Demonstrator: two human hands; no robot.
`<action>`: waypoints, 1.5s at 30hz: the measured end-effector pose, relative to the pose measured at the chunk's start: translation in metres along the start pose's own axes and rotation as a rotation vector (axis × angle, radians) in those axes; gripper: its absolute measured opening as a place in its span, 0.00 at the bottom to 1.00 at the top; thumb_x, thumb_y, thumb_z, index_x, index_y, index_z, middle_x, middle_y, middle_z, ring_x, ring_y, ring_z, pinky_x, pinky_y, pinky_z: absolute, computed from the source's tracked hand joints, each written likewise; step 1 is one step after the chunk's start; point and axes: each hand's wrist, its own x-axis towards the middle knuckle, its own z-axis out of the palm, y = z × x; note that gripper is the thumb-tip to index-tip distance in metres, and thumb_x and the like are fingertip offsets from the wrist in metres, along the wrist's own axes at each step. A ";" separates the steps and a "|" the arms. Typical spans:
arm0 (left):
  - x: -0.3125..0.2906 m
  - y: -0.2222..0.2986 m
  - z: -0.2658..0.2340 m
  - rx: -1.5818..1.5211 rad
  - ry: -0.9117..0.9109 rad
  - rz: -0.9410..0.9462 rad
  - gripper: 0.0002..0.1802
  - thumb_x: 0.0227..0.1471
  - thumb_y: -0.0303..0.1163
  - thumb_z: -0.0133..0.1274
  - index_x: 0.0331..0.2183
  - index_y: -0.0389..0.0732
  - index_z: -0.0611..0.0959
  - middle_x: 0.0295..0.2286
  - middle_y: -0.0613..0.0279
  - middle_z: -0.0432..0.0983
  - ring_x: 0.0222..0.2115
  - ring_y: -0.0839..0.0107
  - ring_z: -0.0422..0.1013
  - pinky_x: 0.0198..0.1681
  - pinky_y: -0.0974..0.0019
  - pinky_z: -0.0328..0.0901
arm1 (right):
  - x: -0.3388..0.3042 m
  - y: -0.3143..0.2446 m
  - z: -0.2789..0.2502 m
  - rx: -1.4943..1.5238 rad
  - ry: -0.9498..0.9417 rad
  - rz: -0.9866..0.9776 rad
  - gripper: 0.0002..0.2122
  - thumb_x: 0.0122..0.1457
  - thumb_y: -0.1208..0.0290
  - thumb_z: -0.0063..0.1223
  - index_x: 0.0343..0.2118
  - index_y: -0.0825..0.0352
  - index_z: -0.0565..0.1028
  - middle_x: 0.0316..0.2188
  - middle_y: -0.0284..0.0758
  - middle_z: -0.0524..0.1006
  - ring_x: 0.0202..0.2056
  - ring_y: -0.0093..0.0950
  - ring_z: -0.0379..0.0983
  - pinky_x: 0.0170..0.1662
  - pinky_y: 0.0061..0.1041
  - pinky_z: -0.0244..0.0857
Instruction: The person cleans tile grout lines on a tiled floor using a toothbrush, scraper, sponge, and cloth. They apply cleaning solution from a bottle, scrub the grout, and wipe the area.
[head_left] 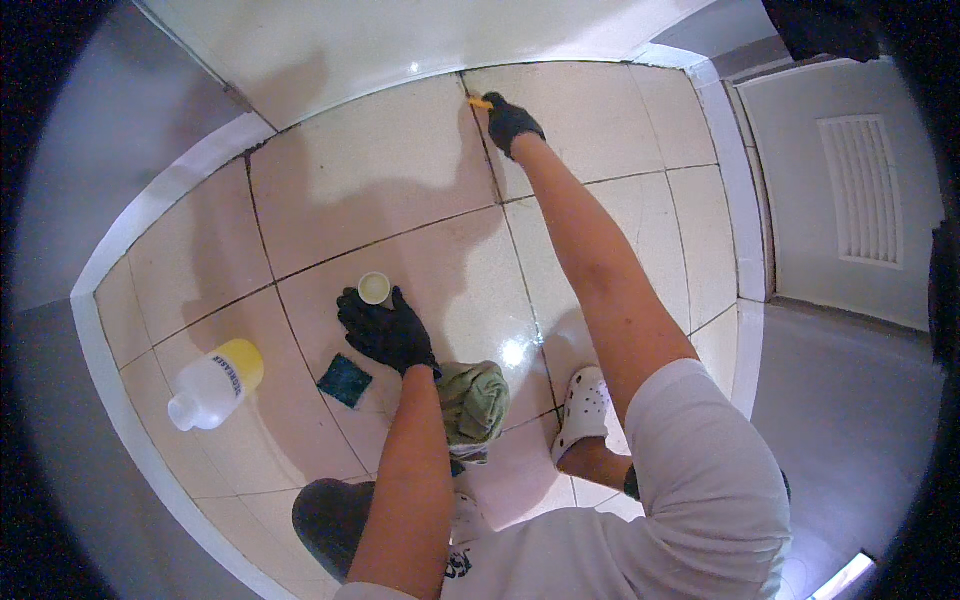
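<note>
My left hand (384, 333), in a black glove, is low over the tiles. Its thumb and fingers curve around a small round cup (374, 289) with pale contents. Far ahead, my right hand (513, 124), also gloved in black, is closed on a thin orange stick-like tool (481, 102). The tool's tip is at a dark grout line near the far wall; its exact kind is too small to make out. Beside my left hand lies a dark green scouring pad (345, 381). A crumpled green cloth (474, 402) rests by my left wrist.
A white plastic bottle (207, 390) with a yellow section is on the left. Beige floor tiles (360, 200) reach the white far wall (420, 30). A vented door panel (865, 190) stands at the right. My white clog (583, 408) is below my right arm.
</note>
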 end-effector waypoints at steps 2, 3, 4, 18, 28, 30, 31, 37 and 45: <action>0.003 -0.002 0.001 0.021 0.007 -0.021 0.39 0.47 0.51 0.49 0.56 0.42 0.58 0.55 0.56 0.55 0.56 0.60 0.51 0.54 0.50 0.48 | -0.027 0.005 0.014 -0.062 0.027 -0.033 0.17 0.59 0.64 0.31 0.52 0.49 0.60 0.37 0.46 0.74 0.39 0.44 0.72 0.41 0.41 0.64; 0.003 -0.004 0.004 0.032 0.014 -0.023 0.39 0.47 0.51 0.50 0.56 0.42 0.58 0.55 0.56 0.55 0.56 0.60 0.51 0.54 0.50 0.48 | -0.039 0.012 0.020 -0.094 0.042 -0.047 0.17 0.59 0.64 0.31 0.53 0.50 0.59 0.37 0.46 0.74 0.38 0.44 0.72 0.41 0.41 0.64; 0.002 -0.006 0.006 0.046 0.020 -0.024 0.39 0.47 0.50 0.50 0.56 0.42 0.58 0.55 0.56 0.55 0.56 0.60 0.51 0.54 0.50 0.48 | -0.042 0.017 0.024 -0.059 0.004 -0.047 0.17 0.59 0.64 0.30 0.52 0.51 0.60 0.38 0.46 0.74 0.40 0.44 0.71 0.42 0.42 0.64; 0.002 -0.004 0.003 0.007 0.025 0.012 0.40 0.46 0.51 0.51 0.55 0.41 0.59 0.54 0.55 0.56 0.55 0.59 0.52 0.53 0.50 0.49 | -0.025 -0.006 0.007 -0.122 -0.026 0.003 0.19 0.59 0.56 0.27 0.53 0.51 0.61 0.43 0.43 0.72 0.44 0.41 0.70 0.44 0.39 0.64; -0.002 0.002 0.005 0.005 0.019 0.016 0.38 0.49 0.51 0.48 0.56 0.42 0.58 0.55 0.56 0.54 0.56 0.60 0.51 0.54 0.52 0.48 | -0.015 0.012 0.003 -0.091 0.004 -0.044 0.19 0.59 0.64 0.29 0.55 0.48 0.59 0.40 0.43 0.74 0.42 0.41 0.71 0.42 0.39 0.64; 0.000 -0.002 0.002 0.027 -0.001 -0.001 0.38 0.49 0.51 0.48 0.56 0.42 0.58 0.55 0.56 0.54 0.56 0.60 0.50 0.55 0.52 0.47 | -0.034 0.004 0.014 -0.023 -0.002 0.010 0.19 0.60 0.58 0.26 0.55 0.47 0.58 0.42 0.43 0.73 0.43 0.42 0.70 0.45 0.40 0.63; 0.002 -0.004 0.000 0.039 -0.010 -0.010 0.38 0.49 0.51 0.48 0.56 0.42 0.58 0.55 0.56 0.54 0.56 0.60 0.50 0.55 0.52 0.47 | -0.032 0.001 0.020 -0.033 0.012 -0.004 0.19 0.60 0.61 0.27 0.54 0.48 0.59 0.41 0.44 0.73 0.42 0.41 0.71 0.44 0.40 0.63; -0.004 0.005 0.006 0.017 0.021 0.045 0.39 0.48 0.51 0.49 0.55 0.42 0.58 0.55 0.56 0.55 0.56 0.59 0.50 0.55 0.51 0.46 | 0.026 -0.005 -0.004 -0.141 0.100 -0.029 0.18 0.59 0.62 0.29 0.52 0.52 0.61 0.43 0.44 0.72 0.43 0.42 0.70 0.45 0.39 0.64; 0.004 -0.004 -0.002 0.023 0.021 0.002 0.38 0.47 0.50 0.50 0.55 0.41 0.59 0.54 0.55 0.56 0.55 0.58 0.52 0.54 0.51 0.48 | -0.133 0.035 0.020 0.012 -0.157 -0.069 0.19 0.59 0.63 0.28 0.55 0.51 0.56 0.39 0.50 0.72 0.41 0.43 0.71 0.42 0.40 0.64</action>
